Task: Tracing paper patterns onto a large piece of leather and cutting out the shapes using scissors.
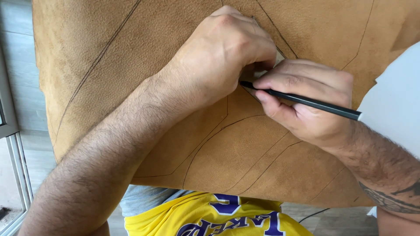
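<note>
A large tan suede hide covers most of the view, marked with several dark drawn lines. My left hand presses down on a small flat grey template piece, mostly hidden under its fingers. Beside it, my right hand grips a black pencil, whose tip touches the hide at the template's edge, just under my left fingers. The two hands touch each other.
A white sheet or board lies over the hide's right side. A grey plank floor and a window frame show at the left. My yellow shirt fills the bottom edge.
</note>
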